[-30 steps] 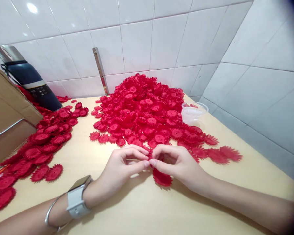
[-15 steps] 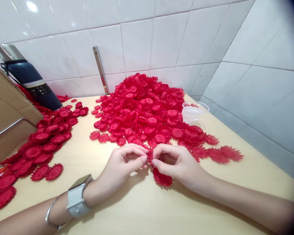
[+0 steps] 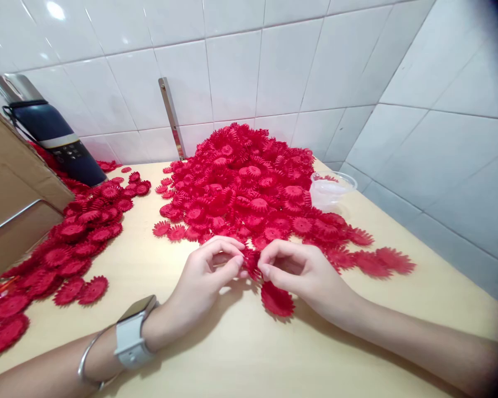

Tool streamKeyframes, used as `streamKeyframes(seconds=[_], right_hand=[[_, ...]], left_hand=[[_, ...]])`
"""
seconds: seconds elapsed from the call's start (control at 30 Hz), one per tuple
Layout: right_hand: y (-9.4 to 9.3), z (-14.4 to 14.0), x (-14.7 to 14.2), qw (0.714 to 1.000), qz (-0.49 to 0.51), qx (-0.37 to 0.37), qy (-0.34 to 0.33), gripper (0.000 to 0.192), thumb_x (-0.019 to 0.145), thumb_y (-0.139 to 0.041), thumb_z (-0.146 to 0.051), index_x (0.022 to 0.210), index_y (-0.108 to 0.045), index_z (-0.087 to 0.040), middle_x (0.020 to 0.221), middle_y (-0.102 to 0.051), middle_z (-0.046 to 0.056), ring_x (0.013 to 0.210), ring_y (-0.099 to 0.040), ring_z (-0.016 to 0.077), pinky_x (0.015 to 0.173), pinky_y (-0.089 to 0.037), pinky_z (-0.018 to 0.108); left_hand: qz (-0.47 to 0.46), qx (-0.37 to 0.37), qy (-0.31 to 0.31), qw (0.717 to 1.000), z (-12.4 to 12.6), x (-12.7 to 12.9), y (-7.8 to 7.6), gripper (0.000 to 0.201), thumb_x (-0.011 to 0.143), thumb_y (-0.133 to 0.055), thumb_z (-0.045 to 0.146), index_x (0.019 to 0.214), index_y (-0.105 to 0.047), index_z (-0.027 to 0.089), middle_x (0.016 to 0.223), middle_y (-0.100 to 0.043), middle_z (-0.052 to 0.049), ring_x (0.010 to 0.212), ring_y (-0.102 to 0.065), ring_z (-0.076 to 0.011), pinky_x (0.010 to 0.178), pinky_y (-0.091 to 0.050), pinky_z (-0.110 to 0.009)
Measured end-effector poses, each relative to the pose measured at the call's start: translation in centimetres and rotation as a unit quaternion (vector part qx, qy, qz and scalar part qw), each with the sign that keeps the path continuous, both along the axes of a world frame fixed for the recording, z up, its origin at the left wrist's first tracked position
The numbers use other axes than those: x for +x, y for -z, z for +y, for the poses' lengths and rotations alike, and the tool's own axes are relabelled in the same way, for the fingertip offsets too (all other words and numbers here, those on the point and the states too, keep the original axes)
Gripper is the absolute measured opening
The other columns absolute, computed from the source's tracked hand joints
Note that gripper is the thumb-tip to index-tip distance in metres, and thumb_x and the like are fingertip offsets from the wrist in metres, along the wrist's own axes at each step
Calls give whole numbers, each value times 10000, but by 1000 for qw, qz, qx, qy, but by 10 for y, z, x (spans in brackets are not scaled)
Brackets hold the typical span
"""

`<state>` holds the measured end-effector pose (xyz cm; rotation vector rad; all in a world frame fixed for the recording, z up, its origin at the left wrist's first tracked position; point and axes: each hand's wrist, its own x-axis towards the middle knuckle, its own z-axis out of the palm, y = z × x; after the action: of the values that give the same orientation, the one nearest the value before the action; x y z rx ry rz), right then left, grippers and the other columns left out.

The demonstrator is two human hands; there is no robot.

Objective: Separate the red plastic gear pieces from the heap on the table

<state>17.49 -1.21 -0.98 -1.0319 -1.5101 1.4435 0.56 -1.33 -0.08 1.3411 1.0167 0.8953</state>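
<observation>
Between my two hands is a red toothed fabric disc [image 3: 252, 263], its edge cut into small petals. My left hand [image 3: 213, 268] pinches its left side between thumb and fingers. My right hand [image 3: 292, 268] pinches the right side the same way. Just below my right fingers another red disc [image 3: 277, 300] lies on the table, cupped and dark in the middle. Beyond my hands rises a large heap of the same red discs [image 3: 249, 182]. The fingertips partly hide the held disc, so I cannot tell whether it is one layer or several.
At the left, more red discs [image 3: 87, 232] trail along a cardboard box [image 3: 20, 171]. A dark blue bottle [image 3: 62, 138] leans there. A clear plastic bowl [image 3: 332, 190] stands right of the heap. A metal strip [image 3: 172, 119] rests against the tiled wall [image 3: 232, 72].
My fingertips have drawn slightly apart, my left hand shifting a little left, and more of the held disc shows between them. The view has moved very slightly.
</observation>
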Motion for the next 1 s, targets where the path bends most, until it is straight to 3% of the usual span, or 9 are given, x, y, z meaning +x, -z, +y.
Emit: streamKeyframes(seconds=[0.27, 0.7, 1.0], right_hand=[[-1, -1, -1, 1000, 16, -24, -8, 109, 692, -650, -215, 658, -567, -153, 588, -557, -31, 531, -505, 77, 501, -403, 186], [-4, 3, 1, 1000, 15, -21, -13, 112, 750, -585, -242, 681, -598, -155, 656, -602, 2, 634, -566, 120, 605, -459, 230], [-1, 3, 1, 998, 28, -40, -25, 102, 709, -631, -227, 661, -579, -152, 566, -546, -34, 504, -501, 78, 488, -415, 196]], left_hand=[[8, 14, 15, 1000, -1, 0, 0, 66, 789, -534, 197, 752, -547, 144, 838, -545, -21, 681, -530, -107, 596, -456, -220], [-13, 36, 35, 999, -2, -1, 2, 50, 795, -536, 178, 757, -560, 157, 843, -539, -5, 688, -532, -95, 618, -457, -213], [7, 57, 33, 998, -1, -1, 1, 63, 798, -530, 166, 751, -572, 159, 844, -542, -3, 711, -528, -94, 627, -448, -197]])
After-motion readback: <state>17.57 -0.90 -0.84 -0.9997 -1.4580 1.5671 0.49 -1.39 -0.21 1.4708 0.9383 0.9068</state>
